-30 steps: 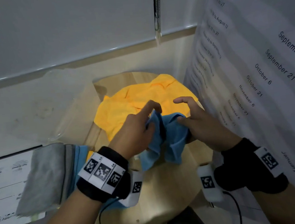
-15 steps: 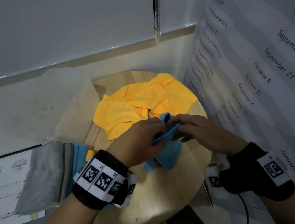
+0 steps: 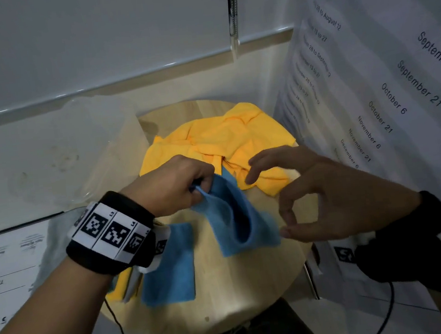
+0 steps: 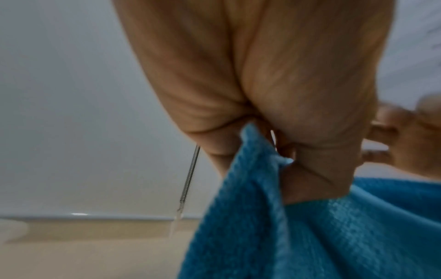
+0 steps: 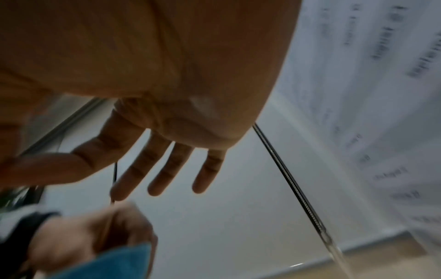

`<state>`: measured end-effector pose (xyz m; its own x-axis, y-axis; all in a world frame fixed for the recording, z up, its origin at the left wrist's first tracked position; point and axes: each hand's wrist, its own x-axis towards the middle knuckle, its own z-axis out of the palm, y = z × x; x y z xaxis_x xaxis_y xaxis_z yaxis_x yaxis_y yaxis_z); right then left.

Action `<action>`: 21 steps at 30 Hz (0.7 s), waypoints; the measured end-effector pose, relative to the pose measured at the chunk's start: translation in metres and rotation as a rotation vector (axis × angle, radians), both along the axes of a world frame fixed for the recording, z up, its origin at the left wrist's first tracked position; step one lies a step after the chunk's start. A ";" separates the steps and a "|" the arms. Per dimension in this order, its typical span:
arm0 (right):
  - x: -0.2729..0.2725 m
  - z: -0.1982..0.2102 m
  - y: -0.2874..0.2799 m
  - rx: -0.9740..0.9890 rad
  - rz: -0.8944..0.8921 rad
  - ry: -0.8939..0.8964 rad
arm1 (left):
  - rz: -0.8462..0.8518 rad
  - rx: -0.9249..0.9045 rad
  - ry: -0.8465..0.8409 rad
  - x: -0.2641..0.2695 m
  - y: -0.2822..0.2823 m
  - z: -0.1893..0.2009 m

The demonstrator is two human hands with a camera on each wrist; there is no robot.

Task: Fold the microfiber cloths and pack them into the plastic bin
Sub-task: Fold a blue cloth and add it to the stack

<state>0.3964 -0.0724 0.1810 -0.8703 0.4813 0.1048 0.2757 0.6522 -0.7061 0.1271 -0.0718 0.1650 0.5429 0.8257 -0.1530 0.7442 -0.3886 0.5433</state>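
A blue microfiber cloth [image 3: 234, 220] hangs over the round wooden table [image 3: 242, 289], one corner pinched in my left hand [image 3: 199, 186]. The left wrist view shows that hand [image 4: 274, 147] curled round the bunched corner of the blue cloth [image 4: 310, 236]. My right hand [image 3: 287, 219] hovers just right of the cloth's lower edge, fingers [image 5: 167, 169] spread and holding nothing. A crumpled yellow cloth [image 3: 224, 138] lies at the back of the table. The clear plastic bin [image 3: 73, 157] stands to the left.
A folded blue cloth [image 3: 171, 270] lies at the table's left edge beside a stack of folded cloths [image 3: 123, 287], partly hidden under my left wrist. A printed calendar sheet [image 3: 371, 92] hangs close on the right. A blind's cord [image 3: 232, 12] hangs behind.
My right hand has let go of the blue cloth and opened. My left hand has drawn the cloth's corner up and to the left, so the cloth now hangs unfolded.
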 end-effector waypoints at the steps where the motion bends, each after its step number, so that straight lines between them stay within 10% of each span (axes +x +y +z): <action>1: -0.005 -0.003 -0.001 0.064 0.013 -0.031 | -0.003 -0.002 -0.024 0.001 0.000 0.003; 21: -0.014 -0.050 0.013 0.293 -0.241 -0.010 | 0.097 0.201 0.064 -0.003 0.023 0.036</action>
<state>0.3821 -0.0591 0.1306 -0.7374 0.6233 0.2604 0.4517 0.7416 -0.4961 0.1245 -0.0486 0.2012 0.4540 0.8909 -0.0112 0.8136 -0.4094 0.4127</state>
